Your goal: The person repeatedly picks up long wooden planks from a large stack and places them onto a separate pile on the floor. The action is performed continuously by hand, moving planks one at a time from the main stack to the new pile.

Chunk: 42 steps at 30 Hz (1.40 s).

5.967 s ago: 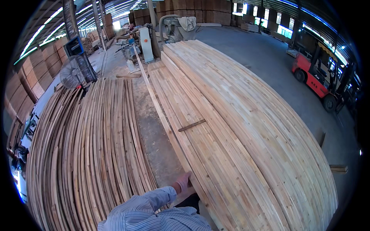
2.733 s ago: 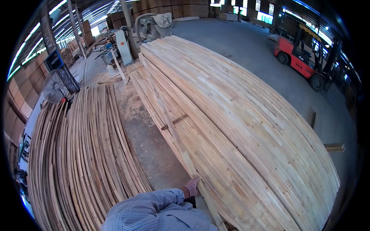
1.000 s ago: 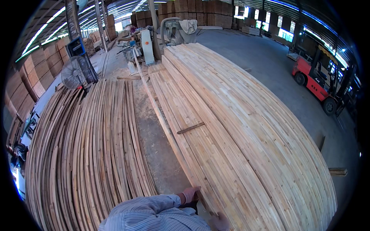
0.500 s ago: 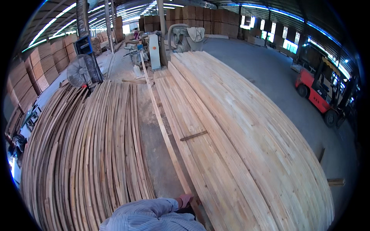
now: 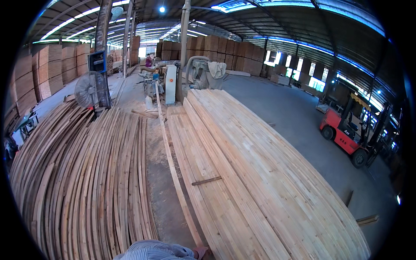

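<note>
A long, narrow wooden strip [image 5: 175, 177] runs from the lower edge up to a machine [image 5: 170, 84] with a pale upright cabinet. My left hand [image 5: 201, 252], below a striped sleeve, is closed round the near part of this strip, and the lower edge cuts the hand off. On its right lies a broad stack of smooth, pale planks [image 5: 277, 173], with a lower layer of planks [image 5: 197, 151] beside the strip. A short dark stick [image 5: 206, 180] rests across that lower layer. My right hand is out of view.
Many rough wooden strips [image 5: 91, 173] lie in a pile to the left. A standing fan [image 5: 89, 89] is behind them by a post. Sawdust covers the floor round the strip. A red forklift [image 5: 344, 132] stands at the right, and stacked boards [image 5: 51, 69] line the left side.
The view has tilted up, so the scene sits lower and my left hand and sleeve are now mostly below the edge. My hand stays on the strip.
</note>
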### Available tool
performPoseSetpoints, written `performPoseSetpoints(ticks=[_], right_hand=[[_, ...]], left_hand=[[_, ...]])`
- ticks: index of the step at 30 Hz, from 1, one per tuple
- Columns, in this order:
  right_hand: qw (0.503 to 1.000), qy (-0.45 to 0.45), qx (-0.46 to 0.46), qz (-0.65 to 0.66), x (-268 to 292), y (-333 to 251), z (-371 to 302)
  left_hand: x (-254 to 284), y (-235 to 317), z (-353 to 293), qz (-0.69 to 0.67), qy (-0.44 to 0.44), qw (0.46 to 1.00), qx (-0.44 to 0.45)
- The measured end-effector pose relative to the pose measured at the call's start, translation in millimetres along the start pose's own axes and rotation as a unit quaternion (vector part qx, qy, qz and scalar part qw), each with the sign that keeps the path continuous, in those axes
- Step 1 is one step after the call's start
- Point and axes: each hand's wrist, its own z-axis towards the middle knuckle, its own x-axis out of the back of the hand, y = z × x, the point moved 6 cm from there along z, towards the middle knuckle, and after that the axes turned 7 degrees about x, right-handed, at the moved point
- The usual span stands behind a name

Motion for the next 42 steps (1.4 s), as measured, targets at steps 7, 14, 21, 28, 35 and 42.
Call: performPoseSetpoints(ticks=[7,14,21,28,35,42], right_hand=[[1.0,0.004,-0.016,-0.025,-7,22,-14],[0.999,0.003,-0.031,-0.033,-15,40,-29],[0.998,0.002,-0.044,-0.036,-17,50,-40],[0.997,-0.002,-0.058,-0.041,-16,63,-53],[0.998,-0.008,-0.045,-0.048,-15,63,-52],[0.996,-0.01,-0.076,-0.054,-12,78,-70]], left_hand=[[6,3,8,0.012,0.003,1.0,0.005],[8,-6,10,0.029,0.006,1.0,0.006],[6,-17,12,0.052,0.005,0.999,0.006],[-2,-38,26,0.084,0.012,0.996,0.005],[9,-66,69,0.06,0.056,0.996,0.034],[-12,-48,29,0.142,0.026,0.988,-0.046]])
